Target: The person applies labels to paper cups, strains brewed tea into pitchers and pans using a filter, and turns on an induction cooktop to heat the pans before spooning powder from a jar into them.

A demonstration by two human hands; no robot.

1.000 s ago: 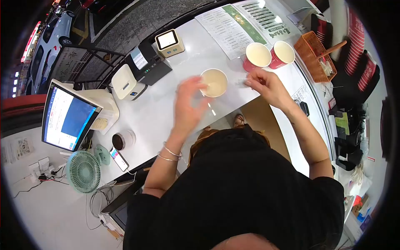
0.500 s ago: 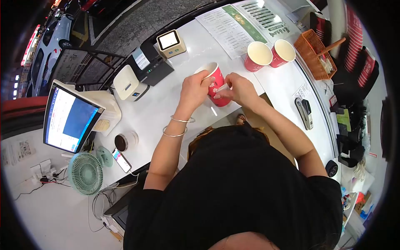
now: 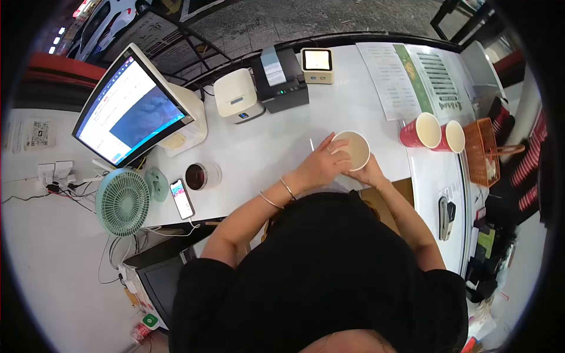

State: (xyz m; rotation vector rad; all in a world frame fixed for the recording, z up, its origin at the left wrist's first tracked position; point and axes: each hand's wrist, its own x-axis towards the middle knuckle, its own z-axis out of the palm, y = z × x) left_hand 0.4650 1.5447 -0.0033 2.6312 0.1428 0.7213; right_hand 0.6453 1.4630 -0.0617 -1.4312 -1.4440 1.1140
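The counter [image 3: 265, 147] is topped at the left by a monitor [image 3: 138, 112]; at the right, two other cups [image 3: 422, 130] are set side by side. Near the front edge, a pale-lined cup [image 3: 360, 147] is supported by the half-curled right hand [image 3: 368, 172], partly hidden. Its rim is crossed by the loosely bent left hand [image 3: 323, 165]; whether anything is pinched cannot be told. The wall could be dented by overtight fingers, or the cup tipped by uneven pressure.
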